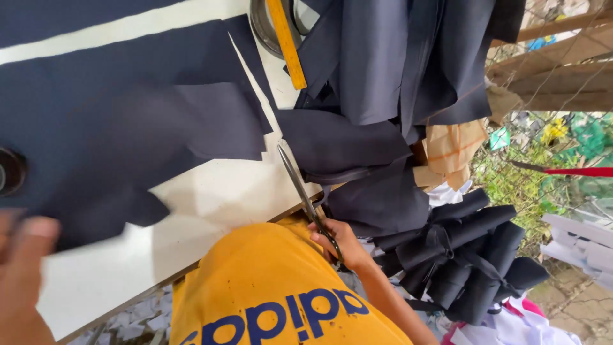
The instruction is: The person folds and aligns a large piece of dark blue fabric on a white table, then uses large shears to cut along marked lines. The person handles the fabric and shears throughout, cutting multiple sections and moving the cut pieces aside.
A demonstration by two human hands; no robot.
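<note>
My right hand [341,246] grips the handles of long metal scissors [297,185] at the table's edge, next to my yellow shirt [268,287]. The blades are shut and point across the white table [211,198] toward a cut piece of dark navy fabric [128,128]. My left hand [22,262] is blurred at the lower left. Its fingers lie on the near edge of that fabric, which looks lifted there.
A yellow wooden ruler [286,41] lies over a round metal rim [262,29]. A heap of dark fabric [383,64] hangs off the table's end, with tied rolls of dark cloth [460,255] beside it. A round dark object [9,169] rests on the fabric. A wire fence [549,96] stands beyond.
</note>
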